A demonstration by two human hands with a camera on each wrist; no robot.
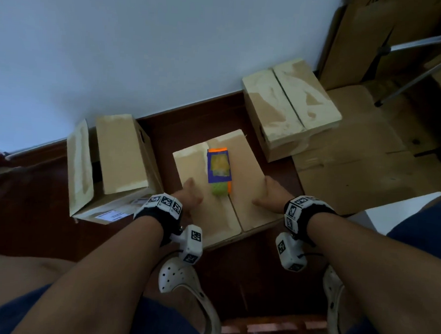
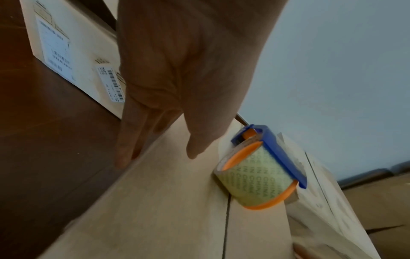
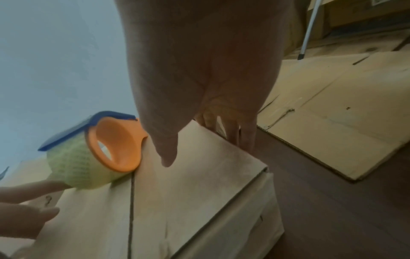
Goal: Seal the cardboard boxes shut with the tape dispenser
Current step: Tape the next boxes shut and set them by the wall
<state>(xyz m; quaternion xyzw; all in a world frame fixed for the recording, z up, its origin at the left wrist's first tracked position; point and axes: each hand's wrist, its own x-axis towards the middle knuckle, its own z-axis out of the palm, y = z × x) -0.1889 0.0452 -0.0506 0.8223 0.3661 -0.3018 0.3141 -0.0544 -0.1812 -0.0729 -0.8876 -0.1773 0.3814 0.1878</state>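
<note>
Flanking tape dispenser (image 1: 218, 170) | left hand (image 1: 189, 193), right hand (image 1: 269, 193) flat, ungripping, at box (image 1: 250, 168) edges

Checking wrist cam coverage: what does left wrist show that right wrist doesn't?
Left wrist only: the labelled box on the dark floor, with barcode stickers.
Right wrist only: flattened cardboard and a metal stand leg.
Both: the tape dispenser resting on the middle box over its flap seam, untouched; left hand and right hand at the box's sides.

Bare arms wear black wristbands (image 1: 158, 212) with white tag-marked cameras (image 1: 192, 244), above blue shorts (image 1: 155, 321) and white clogs (image 1: 183, 279).
</note>
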